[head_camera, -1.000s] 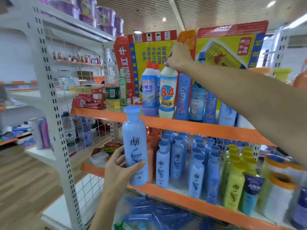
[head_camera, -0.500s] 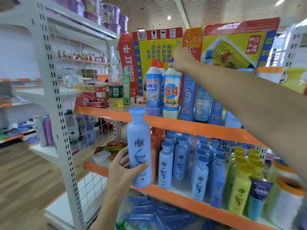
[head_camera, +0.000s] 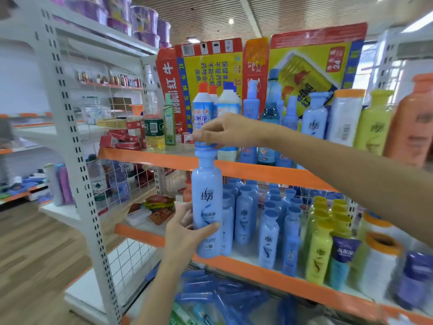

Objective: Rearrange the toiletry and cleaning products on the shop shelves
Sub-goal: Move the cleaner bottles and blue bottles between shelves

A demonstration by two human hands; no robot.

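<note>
My left hand (head_camera: 185,233) grips a tall light-blue shampoo bottle (head_camera: 207,207) by its lower body, upright in front of the shelves. My right hand (head_camera: 230,131) reaches in from the right and pinches the bottle's blue cap at the top. Behind my right hand, on the upper orange-edged shelf (head_camera: 257,173), stand white cleaner bottles (head_camera: 202,106) with red and blue caps and several blue bottles. The middle shelf (head_camera: 269,274) holds rows of matching light-blue shampoo bottles (head_camera: 269,231) and yellow-green ones (head_camera: 322,245).
Red and yellow cardboard boxes (head_camera: 311,66) stand behind the upper shelf. A white perforated upright (head_camera: 77,160) rises at the left. Blue packets (head_camera: 220,299) lie on the bottom shelf. Large white, yellow and orange bottles (head_camera: 375,123) fill the right end.
My right hand has left the cleaner bottle on the upper shelf and come down onto the cap of the shampoo bottle. My left hand has kept the bottle in its grip.
</note>
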